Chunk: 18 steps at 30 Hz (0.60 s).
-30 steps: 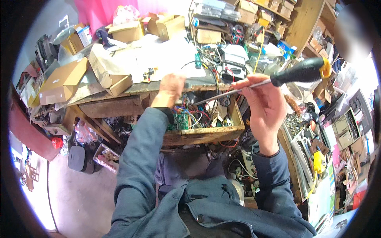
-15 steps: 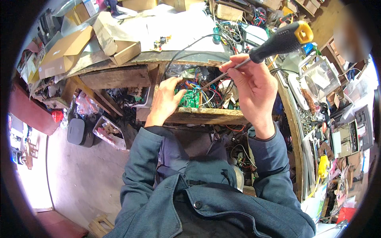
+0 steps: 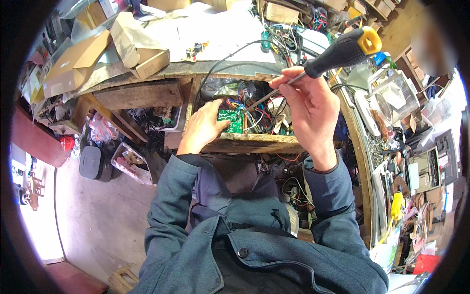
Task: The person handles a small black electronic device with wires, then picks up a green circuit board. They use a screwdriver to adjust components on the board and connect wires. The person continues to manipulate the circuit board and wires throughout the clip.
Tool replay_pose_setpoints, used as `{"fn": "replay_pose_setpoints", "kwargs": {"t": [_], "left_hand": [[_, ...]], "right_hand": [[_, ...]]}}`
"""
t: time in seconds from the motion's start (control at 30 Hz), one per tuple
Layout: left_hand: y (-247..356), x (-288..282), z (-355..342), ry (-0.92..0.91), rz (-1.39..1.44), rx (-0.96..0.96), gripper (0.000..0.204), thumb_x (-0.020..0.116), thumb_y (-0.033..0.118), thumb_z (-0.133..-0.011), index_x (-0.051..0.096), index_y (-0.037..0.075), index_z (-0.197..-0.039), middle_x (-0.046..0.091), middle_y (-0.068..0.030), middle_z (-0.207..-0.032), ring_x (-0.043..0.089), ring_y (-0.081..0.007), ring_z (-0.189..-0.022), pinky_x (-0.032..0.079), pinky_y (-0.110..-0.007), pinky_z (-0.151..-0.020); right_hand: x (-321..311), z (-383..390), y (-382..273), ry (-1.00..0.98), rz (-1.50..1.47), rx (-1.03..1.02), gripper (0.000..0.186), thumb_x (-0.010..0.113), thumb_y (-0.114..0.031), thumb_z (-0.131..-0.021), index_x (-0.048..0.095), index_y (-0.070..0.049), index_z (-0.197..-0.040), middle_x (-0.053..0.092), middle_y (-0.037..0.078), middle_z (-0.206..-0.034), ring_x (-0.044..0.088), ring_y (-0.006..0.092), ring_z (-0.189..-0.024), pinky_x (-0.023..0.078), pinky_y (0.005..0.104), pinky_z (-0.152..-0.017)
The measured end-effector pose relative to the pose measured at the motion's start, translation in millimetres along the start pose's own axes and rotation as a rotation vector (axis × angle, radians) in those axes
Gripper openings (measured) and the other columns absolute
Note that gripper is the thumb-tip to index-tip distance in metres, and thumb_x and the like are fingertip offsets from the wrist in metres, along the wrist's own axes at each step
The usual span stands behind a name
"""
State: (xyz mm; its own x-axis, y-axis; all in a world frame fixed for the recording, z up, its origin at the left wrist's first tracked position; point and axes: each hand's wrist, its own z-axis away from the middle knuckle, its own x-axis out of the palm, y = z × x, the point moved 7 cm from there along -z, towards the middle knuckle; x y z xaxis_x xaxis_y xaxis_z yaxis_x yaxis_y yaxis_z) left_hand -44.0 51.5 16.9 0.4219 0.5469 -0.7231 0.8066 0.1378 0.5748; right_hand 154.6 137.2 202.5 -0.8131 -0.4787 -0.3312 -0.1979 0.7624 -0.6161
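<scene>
My right hand pinches the thin metal shaft of a screwdriver. Its thick black handle with a yellow end rises to the upper right, and the shaft slants down left to the wires by the board. A green circuit board sits in the open wooden drawer. My left hand grips the board's left edge, thumb at the near side and fingers at the far side; the fingertips are partly hidden. Coloured wires bunch at the board's far right corner, beside the screwdriver tip.
Cardboard boxes lie on the bench's left part. A teal-handled screwdriver and a black cable are behind the drawer. Clear plastic housings and loose parts crowd the right side. On the floor stands a dark bin.
My left thumb has come down lower along the board's edge. The screwdriver tip has shifted slightly left, close to the board; my right hand keeps the same pinch.
</scene>
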Motion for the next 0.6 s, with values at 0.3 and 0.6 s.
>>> {"fn": "replay_pose_setpoints", "kwargs": {"t": [0.3,0.6], "left_hand": [[2,0,-1,-0.093,0.001,-0.096,0.068,0.082,0.030,-0.085,0.058,0.002,-0.142,0.066,-0.0217,-0.135,0.063,-0.0395,-0.126,0.050,-0.045,-0.106],[2,-2,-2,-0.030,0.033,-0.045,0.065,0.082,0.027,-0.083,0.059,0.001,-0.138,0.068,-0.0236,-0.121,0.065,-0.0439,-0.114,0.053,-0.050,-0.097]], "right_hand": [[6,-10,-7,-0.105,0.067,-0.039,0.023,0.072,0.004,-0.094,0.066,0.000,-0.116,0.078,0.010,-0.095,0.079,0.0181,-0.092,0.062,0.0297,-0.076],[14,-48,-8,-0.171,-0.262,0.233,0.030,0.073,-0.005,-0.097,0.060,-0.003,-0.124,0.075,0.009,-0.096,0.068,0.0092,-0.066,0.049,0.0196,-0.052]]}}
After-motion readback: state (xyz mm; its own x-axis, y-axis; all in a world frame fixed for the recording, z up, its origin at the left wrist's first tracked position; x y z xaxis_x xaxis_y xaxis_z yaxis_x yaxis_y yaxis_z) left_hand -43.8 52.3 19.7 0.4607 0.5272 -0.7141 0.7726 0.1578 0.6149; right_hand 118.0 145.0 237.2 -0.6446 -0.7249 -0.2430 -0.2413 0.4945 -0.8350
